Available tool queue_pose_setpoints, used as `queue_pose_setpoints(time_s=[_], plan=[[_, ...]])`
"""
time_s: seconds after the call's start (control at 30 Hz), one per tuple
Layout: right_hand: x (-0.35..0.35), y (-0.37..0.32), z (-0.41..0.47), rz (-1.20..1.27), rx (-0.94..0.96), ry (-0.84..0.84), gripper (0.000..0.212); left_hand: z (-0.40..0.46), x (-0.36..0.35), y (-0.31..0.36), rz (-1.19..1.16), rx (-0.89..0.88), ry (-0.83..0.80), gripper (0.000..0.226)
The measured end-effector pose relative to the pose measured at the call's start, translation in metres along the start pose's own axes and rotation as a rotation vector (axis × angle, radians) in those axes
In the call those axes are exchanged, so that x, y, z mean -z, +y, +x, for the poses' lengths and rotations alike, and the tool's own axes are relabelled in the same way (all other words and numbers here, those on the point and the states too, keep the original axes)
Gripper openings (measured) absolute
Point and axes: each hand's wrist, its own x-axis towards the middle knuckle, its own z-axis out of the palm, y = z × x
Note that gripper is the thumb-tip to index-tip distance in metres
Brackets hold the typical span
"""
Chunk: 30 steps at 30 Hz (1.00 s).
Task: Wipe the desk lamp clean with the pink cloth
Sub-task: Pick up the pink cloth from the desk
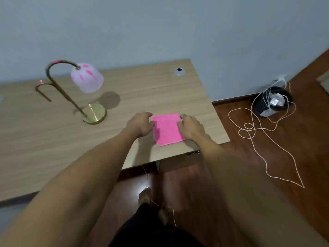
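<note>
I see a light wood-grain tabletop point(160, 90) set against a pale grey wall point(160, 24). The pink cloth point(167, 129), folded into a rectangle, lies flat near the tabletop's near right corner. My left hand point(140, 124) and right hand point(191, 127) flank it, curled fingers pinching its left and right edges. The desk lamp point(76, 90), brass base and frosted shade, stands upright at far left, well apart. Right of the tabletop, dark wood floor point(302, 157) carries a loose cord point(263, 139) and a black bin point(272, 101).
</note>
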Motion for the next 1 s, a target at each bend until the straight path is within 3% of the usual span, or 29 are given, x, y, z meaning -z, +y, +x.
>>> queue_pose_setpoints(time_s=[0.27, 0.43, 0.6, 0.73, 0.93, 1.0], plan=[[-0.032, 0.015, 0.041, 0.175, -0.104, -0.079, 0.048, 0.029, -0.019, -0.008, -0.045, 0.058, -0.051, 0.045], [-0.049, 0.017, 0.074, 0.247, -0.169, -0.041, 0.052, 0.061, -0.035, -0.023, -0.117, 0.081, -0.053, 0.04], [-0.06, 0.013, 0.099, 0.363, -0.292, 0.057, 0.021, 0.095, -0.055, -0.038, -0.203, 0.125, -0.056, 0.02], [-0.065, 0.013, 0.11, 0.479, -0.364, 0.072, 0.025, 0.107, -0.062, -0.036, -0.235, 0.114, -0.041, 0.031], [-0.053, 0.003, 0.116, 0.666, -0.351, -0.076, 0.011, 0.111, -0.064, -0.035, -0.241, 0.112, -0.066, 0.054], [-0.048, 0.001, 0.114, 0.718, -0.319, -0.109, 0.016, 0.113, -0.068, -0.041, -0.308, 0.122, -0.098, 0.047]])
